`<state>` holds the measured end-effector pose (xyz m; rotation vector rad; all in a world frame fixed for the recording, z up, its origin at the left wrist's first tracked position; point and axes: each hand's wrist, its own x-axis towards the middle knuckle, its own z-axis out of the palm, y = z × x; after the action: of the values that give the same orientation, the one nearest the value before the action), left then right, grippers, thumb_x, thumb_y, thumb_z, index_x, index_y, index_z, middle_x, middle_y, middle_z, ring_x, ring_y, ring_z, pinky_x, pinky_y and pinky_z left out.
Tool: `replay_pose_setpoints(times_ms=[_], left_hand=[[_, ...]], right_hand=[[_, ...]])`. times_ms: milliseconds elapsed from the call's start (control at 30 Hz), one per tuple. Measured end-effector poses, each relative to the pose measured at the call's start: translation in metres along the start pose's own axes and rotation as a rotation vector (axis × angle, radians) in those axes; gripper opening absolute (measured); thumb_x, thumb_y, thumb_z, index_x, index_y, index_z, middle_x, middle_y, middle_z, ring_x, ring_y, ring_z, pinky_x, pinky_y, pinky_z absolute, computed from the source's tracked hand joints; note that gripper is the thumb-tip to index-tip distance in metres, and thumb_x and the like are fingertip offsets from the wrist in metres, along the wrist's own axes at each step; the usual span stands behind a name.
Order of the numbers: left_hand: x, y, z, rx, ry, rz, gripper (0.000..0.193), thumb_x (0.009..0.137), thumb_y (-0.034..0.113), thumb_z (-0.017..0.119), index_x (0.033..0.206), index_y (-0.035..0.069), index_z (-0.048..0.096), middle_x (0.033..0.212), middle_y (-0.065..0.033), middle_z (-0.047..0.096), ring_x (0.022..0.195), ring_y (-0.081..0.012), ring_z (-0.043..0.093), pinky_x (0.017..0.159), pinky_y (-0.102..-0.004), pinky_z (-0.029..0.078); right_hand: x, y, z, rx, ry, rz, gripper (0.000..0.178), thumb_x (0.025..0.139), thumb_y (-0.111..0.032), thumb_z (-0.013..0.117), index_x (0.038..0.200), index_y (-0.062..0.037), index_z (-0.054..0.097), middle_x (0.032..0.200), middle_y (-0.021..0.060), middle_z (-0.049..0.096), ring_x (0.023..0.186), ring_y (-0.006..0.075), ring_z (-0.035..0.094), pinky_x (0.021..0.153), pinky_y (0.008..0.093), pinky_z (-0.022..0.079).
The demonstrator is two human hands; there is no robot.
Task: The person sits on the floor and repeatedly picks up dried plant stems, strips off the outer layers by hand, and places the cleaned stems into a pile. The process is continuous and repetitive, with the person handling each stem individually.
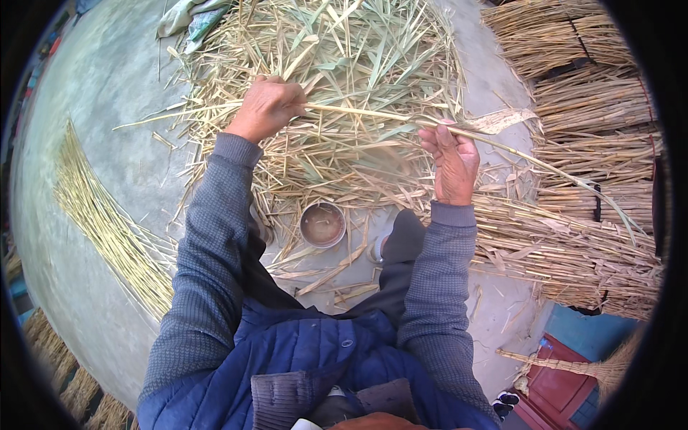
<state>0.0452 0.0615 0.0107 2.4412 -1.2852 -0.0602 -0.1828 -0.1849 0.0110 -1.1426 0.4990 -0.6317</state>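
A long, thin reed stalk (351, 110) stretches sideways between my hands, above a big heap of dry and greenish leaves (344, 57). My left hand (268, 104) is closed round the stalk, and the bare thin end sticks out to the left. On the other side, my right hand (453, 154) pinches the stalk between thumb and fingers. A broad dry leaf (502, 120) stands off the stalk just beyond that hand. From there the stalk runs down to the right, over the bundled reeds, and ends in a thin leafy tip.
A small metal bowl (322, 224) with brownish contents sits between my feet. Cleaned yellowish stalks (115, 222) lie on the concrete floor at left. Tied reed bundles (595, 100) are stacked along the right, with loose reeds (566, 251) nearer me. A cloth sack (193, 21) lies behind the heap.
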Motion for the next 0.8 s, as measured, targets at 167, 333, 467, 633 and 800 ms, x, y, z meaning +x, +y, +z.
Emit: replay_pose_setpoints(times_ms=[167, 333, 467, 633, 800], left_hand=[[0.013, 0.052, 0.034, -0.384, 0.112, 0.233, 0.027, 0.080, 0.028, 0.082, 0.096, 0.008, 0.075, 0.088, -0.0070, 0.070, 0.085, -0.0249, 0.063, 0.083, -0.0371, 0.044], [0.017, 0.063, 0.049, -0.538, 0.305, 0.266, 0.018, 0.078, 0.022, 0.081, 0.085, 0.007, 0.075, 0.079, -0.0087, 0.071, 0.070, -0.0248, 0.065, 0.070, -0.0369, 0.048], [0.014, 0.067, 0.034, -0.821, 0.243, -0.009, 0.012, 0.082, 0.018, 0.081, 0.085, 0.008, 0.075, 0.080, -0.0068, 0.073, 0.072, -0.0175, 0.068, 0.067, -0.0315, 0.053], [0.012, 0.012, -0.019, -1.130, 0.619, -0.288, 0.014, 0.091, 0.013, 0.074, 0.098, 0.003, 0.068, 0.089, -0.0089, 0.076, 0.070, -0.0081, 0.067, 0.065, -0.0201, 0.055], [0.002, -0.052, -0.027, -0.867, 0.743, -0.198, 0.014, 0.090, 0.015, 0.075, 0.098, 0.005, 0.068, 0.082, -0.0059, 0.074, 0.067, -0.0073, 0.063, 0.059, -0.0197, 0.049]], right_hand=[[-0.006, 0.015, 0.024, 0.019, -0.155, -0.039, 0.030, 0.093, -0.014, 0.072, 0.115, 0.0031, 0.060, 0.106, 0.0165, 0.071, 0.093, 0.0239, 0.072, 0.079, 0.0303, 0.060], [-0.009, 0.017, 0.030, -0.002, -0.076, -0.021, 0.031, 0.095, -0.015, 0.070, 0.116, 0.0039, 0.057, 0.104, 0.0186, 0.070, 0.092, 0.0248, 0.073, 0.079, 0.0304, 0.060], [-0.009, 0.023, 0.030, 0.033, -0.047, -0.028, 0.023, 0.097, -0.008, 0.064, 0.112, 0.0065, 0.055, 0.100, 0.0197, 0.070, 0.084, 0.0224, 0.073, 0.073, 0.0282, 0.061], [0.000, 0.017, 0.005, -0.026, 0.120, -0.046, 0.020, 0.097, -0.007, 0.063, 0.111, 0.0056, 0.055, 0.097, 0.0184, 0.069, 0.081, 0.0217, 0.073, 0.071, 0.0280, 0.061], [0.006, 0.008, -0.016, -0.077, 0.139, 0.009, 0.018, 0.097, -0.008, 0.062, 0.109, 0.0051, 0.056, 0.096, 0.0170, 0.069, 0.082, 0.0224, 0.072, 0.070, 0.0277, 0.061]])
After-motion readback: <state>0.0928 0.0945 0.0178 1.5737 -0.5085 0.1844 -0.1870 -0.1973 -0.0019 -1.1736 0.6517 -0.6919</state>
